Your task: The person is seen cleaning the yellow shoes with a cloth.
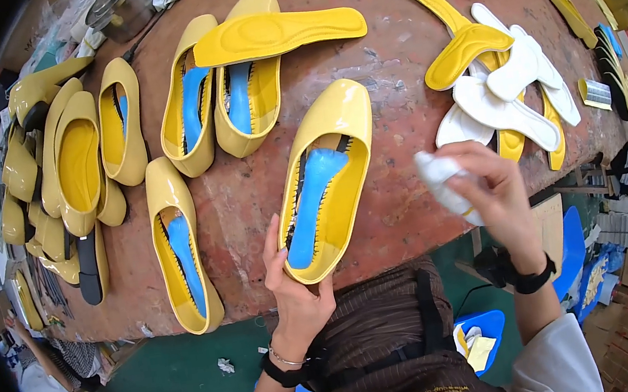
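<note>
Gluing step: yellow shoe [328, 182] is gripped at lower centre by left hand [295, 290]; white bottle [446, 186] is clasped by right hand [492, 192]; careful aim into blue-coated interior is judged needed.

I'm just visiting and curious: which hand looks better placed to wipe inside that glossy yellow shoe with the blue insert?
Probably the right hand: it grips a crumpled white cloth just beside the glossy yellow shoe with the blue insert. The left hand is busy holding that shoe by its heel end at the worn reddish table edge.
</note>
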`<state>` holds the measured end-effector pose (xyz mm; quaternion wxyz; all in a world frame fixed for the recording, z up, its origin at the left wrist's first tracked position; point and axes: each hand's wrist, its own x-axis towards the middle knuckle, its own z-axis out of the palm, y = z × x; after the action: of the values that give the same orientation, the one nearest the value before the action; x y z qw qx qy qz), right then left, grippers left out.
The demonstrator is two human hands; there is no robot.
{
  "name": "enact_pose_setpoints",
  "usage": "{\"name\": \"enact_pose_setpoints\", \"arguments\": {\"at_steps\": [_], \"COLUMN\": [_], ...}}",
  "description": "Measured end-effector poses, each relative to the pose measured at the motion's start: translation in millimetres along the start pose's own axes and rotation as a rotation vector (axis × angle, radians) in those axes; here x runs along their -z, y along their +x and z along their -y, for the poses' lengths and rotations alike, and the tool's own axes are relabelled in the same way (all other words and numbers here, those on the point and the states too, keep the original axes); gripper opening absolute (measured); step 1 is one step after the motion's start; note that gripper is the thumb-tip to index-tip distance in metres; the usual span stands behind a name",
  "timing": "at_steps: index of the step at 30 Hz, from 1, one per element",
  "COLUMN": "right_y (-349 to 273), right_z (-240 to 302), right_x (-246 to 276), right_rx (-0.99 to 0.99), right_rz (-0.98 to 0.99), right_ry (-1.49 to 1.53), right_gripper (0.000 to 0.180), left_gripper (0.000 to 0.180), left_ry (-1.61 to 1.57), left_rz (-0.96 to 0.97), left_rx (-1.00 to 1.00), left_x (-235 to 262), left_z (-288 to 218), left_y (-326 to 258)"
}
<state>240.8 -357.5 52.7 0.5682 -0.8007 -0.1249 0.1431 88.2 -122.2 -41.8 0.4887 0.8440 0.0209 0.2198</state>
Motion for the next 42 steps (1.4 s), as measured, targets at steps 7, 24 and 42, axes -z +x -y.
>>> {"name": "enact_pose_setpoints", "arguments": {"at_steps": [7,24,42], "right_y": [11,8,-41], "right_z": [0,27,-28], "right_x": [-81,5,-1], "right_rx": [0.633,0.042,-0.454], "right_rz": [0.243,-0.171,-0.077], "right_ry": [-0.862,0.007,1.057], "right_gripper": [0.021,0.019,0.028], "left_gripper": [0.076,0.075,0.096], "left_ry": [0.226,0.195,-0.128], "left_rz": [0.085,0.028,-0.086], "left_rx": [-0.046,-0.044,0.447], "left_x": [-5,0,18], "left_z": [-10,-11,-32], "left_y": [-3,-2,24]}}
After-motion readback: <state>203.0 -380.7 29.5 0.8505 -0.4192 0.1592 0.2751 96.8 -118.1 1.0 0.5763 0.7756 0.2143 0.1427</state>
